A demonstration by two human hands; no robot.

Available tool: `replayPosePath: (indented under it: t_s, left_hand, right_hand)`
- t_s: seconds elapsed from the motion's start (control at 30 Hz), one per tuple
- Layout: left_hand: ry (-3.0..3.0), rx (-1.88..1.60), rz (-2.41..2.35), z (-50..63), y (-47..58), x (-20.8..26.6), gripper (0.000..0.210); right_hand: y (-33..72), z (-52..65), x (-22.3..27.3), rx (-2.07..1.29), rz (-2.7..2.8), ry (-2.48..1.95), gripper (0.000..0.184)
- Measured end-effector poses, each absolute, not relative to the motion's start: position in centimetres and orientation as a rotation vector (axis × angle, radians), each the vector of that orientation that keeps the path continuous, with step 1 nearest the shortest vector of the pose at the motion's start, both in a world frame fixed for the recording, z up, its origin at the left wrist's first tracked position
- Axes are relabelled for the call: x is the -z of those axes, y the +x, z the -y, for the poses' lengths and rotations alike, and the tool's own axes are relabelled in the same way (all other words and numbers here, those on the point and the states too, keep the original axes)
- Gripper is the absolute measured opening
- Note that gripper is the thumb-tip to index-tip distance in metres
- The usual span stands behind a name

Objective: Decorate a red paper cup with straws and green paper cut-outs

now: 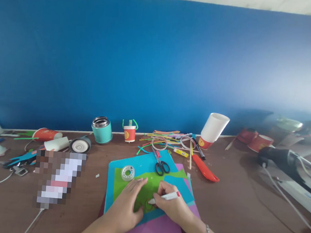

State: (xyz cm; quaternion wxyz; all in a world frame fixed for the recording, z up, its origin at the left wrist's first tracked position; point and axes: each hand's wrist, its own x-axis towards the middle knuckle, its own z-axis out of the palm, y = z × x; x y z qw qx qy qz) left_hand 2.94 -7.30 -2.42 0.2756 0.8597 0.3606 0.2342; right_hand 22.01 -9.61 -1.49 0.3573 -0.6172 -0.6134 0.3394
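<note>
The right hand [171, 205] holds a white pen [164, 197] with a red cap over green paper [149, 188], which lies on a light blue sheet [140, 162] and a pink one [159, 229]. The scissors [160, 163] have black handles, the jar [101, 129] is teal, and the cutter [204, 168] orange-red. The table [245, 211] is brown, the wall [160, 59] plain blue.

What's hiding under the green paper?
Under the green paper lies a blue sheet, with a pink sheet below that. The left hand and right hand cover part of the green.
</note>
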Motion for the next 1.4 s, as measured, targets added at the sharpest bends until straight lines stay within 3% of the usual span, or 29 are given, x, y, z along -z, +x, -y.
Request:
replayPosePath:
  t_s: [0.73, 1.4]
  left_hand:
    - [2.311, -0.616, -0.975, 7.31, 2.81, 2.47, 0.079]
    - [2.320, -0.624, -0.980, 7.32, 2.76, 2.48, 0.075]
  right_hand:
    - [22.03, 9.60, 1.44, -1.013, 1.461, -1.573, 0.021]
    - [21.92, 9.62, 1.26, -0.936, 1.470, -1.593, 0.022]
